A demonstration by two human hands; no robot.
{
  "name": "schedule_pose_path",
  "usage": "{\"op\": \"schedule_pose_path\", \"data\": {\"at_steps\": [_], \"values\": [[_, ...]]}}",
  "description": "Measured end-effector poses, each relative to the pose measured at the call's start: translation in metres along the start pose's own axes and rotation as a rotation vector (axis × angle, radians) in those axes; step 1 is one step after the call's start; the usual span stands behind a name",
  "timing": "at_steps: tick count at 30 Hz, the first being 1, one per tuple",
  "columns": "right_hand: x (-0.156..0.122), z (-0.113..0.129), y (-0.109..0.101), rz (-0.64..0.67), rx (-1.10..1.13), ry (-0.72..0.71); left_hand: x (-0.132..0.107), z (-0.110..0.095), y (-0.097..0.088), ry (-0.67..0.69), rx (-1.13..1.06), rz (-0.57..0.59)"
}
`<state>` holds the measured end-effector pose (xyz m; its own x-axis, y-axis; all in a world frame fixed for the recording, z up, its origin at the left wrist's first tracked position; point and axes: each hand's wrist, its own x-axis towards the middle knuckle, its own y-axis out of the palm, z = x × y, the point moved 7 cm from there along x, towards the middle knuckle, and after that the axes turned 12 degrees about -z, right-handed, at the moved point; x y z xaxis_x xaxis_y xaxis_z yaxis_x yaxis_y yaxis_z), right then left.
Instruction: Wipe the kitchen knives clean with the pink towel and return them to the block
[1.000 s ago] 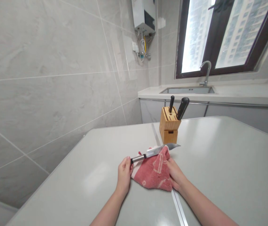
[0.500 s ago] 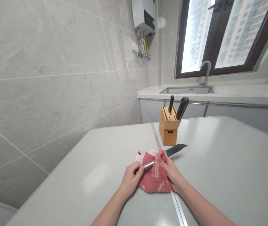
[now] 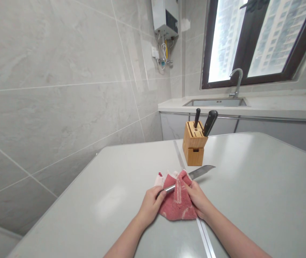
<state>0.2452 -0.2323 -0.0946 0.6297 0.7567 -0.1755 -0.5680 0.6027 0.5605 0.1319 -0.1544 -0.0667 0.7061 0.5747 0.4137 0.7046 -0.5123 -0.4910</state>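
Observation:
My left hand (image 3: 152, 203) is closed around the handle end of a knife (image 3: 202, 171). The knife slants up to the right, its tip pointing away from me above the white table. A red cloth (image 3: 179, 202) with pale markings is folded over the middle of the blade and hangs below it. My right hand (image 3: 198, 198) pinches the cloth around the blade, thumb on the near side; its other fingers are mostly hidden behind the cloth. Just beyond the knife stands a wooden knife block (image 3: 195, 145) with two black-handled knives in its slots.
The white table (image 3: 120, 179) has a metal seam (image 3: 205, 236) running through it. Its left edge lies along a grey tiled wall. Behind it are a counter with a sink (image 3: 215, 103), a tap (image 3: 238, 82) and a window. A water heater (image 3: 165, 18) hangs in the corner.
The blade has turned slightly, and its face now looks brighter. Both hands keep their hold in nearly the same place; the view has shifted a little.

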Motion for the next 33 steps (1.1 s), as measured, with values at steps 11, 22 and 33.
{"op": "schedule_pose_path", "data": {"at_steps": [11, 22, 33], "values": [[-0.002, 0.005, 0.005, 0.011, 0.002, -0.015, 0.001, 0.015, -0.008, -0.101, -0.120, -0.138], [-0.007, 0.011, 0.012, 0.070, -0.043, -0.035, 0.002, 0.021, -0.011, -0.150, -0.167, -0.194], [-0.008, 0.007, 0.011, 0.073, -0.073, -0.003, 0.001, 0.029, -0.019, -0.225, -0.222, -0.315]]}}
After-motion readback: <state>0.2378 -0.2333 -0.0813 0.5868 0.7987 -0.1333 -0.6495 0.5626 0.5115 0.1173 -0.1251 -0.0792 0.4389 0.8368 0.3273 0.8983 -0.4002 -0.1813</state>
